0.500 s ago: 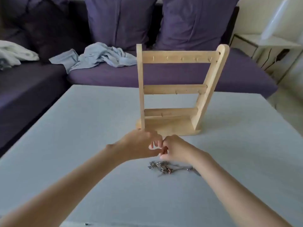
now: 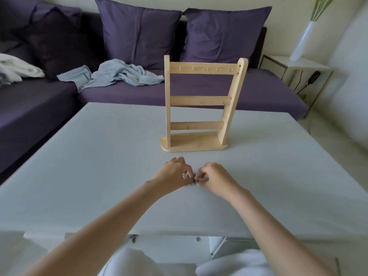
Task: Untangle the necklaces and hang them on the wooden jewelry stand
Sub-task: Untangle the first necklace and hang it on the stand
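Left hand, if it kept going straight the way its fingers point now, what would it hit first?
The left hand points right, at the necklaces it pinches; just past them is the right hand, likely the first thing met. Depth is hard to judge here.

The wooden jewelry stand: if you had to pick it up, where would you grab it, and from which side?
Probably by an upright post. The wooden jewelry stand stands upright on the table; its left post rises straight and bare, so a hand coming from the left could wrap it above the middle bar. The bars carry small hooks, and the base lies flat on the table.
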